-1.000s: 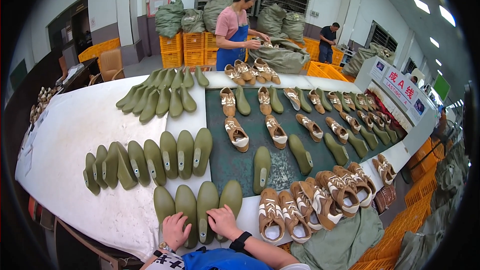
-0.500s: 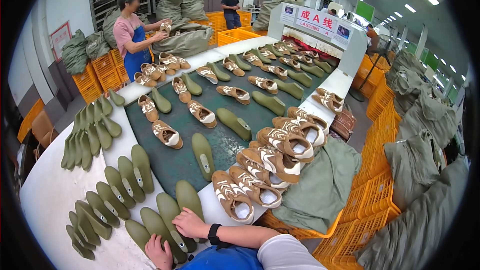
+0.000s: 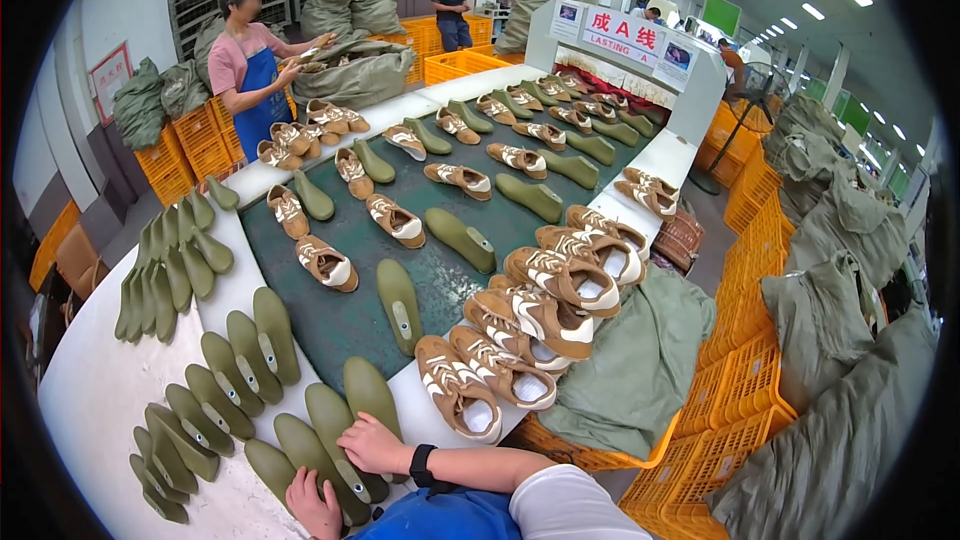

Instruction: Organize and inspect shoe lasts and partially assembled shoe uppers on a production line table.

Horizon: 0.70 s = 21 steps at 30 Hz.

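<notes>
Several green plastic shoe lasts lie side by side at the table's near edge. My right hand (image 3: 373, 446) curls its fingers over one shoe last (image 3: 328, 414), with another last (image 3: 370, 387) just beyond it. Lower and to the left, my left hand (image 3: 314, 505) closes over the edge of a second last (image 3: 299, 445). Part of each held last is hidden by my fingers. Left of my hands, a row of more lasts (image 3: 232, 372) rests on the white table top (image 3: 110, 390).
Brown-and-white sneakers (image 3: 455, 390) are heaped to the right. The dark green conveyor belt (image 3: 330, 340) carries sneakers and lasts in rows. Orange crates (image 3: 690, 440) and grey-green cloth (image 3: 640, 370) flank the right side. Across the belt stands a person in a blue apron (image 3: 255, 75).
My view shifts slightly, so the scene sits a little left and higher. Both hands stay on the lasts. The person across has lowered and turned the item in hand.
</notes>
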### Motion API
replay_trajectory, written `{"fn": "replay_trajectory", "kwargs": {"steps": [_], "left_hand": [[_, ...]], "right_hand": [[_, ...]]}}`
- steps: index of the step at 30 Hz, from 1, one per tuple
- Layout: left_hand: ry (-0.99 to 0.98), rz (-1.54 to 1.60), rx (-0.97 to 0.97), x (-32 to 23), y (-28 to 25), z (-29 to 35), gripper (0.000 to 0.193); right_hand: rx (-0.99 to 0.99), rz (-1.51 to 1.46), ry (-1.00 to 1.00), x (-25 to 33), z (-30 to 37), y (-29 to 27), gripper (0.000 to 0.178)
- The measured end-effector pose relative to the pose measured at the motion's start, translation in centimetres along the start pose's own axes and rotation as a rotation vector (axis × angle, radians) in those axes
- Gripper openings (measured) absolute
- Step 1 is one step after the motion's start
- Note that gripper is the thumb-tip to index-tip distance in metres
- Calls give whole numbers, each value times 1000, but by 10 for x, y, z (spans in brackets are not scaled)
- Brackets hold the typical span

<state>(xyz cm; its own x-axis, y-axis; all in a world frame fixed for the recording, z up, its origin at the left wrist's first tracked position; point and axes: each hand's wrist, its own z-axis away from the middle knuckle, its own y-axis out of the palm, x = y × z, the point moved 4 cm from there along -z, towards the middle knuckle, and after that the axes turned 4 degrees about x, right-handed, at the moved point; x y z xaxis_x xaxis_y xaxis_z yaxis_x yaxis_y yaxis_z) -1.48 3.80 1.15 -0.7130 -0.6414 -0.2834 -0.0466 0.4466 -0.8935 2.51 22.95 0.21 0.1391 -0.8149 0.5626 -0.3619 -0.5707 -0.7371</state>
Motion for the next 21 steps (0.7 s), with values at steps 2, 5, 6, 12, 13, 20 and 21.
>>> {"fn": "replay_trajectory", "kwargs": {"steps": [2, 5, 6, 12, 13, 20, 21], "left_hand": [[-10, 0, 14, -2, 0, 1, 30], [-22, 3, 10, -4, -3, 0, 30], [-14, 7, 14, -4, -1, 1, 30], [-18, 0, 30, -6, -3, -2, 30], [-18, -1, 31, -7, -3, -2, 30], [-31, -23, -12, -6, -9, -1, 30], [-31, -31, -13, -4, -11, 0, 30]], "right_hand": [[39, 1, 11, 0, 1, 0, 13], [75, 10, 22, -1, 1, 1, 16], [72, 19, 23, -1, 1, 1, 16], [48, 13, 14, -1, 1, 1, 15], [51, 11, 15, -2, 1, 1, 15], [35, 2, -12, 3, -5, 1, 12], [23, 1, -34, 8, -7, 3, 10]]}}
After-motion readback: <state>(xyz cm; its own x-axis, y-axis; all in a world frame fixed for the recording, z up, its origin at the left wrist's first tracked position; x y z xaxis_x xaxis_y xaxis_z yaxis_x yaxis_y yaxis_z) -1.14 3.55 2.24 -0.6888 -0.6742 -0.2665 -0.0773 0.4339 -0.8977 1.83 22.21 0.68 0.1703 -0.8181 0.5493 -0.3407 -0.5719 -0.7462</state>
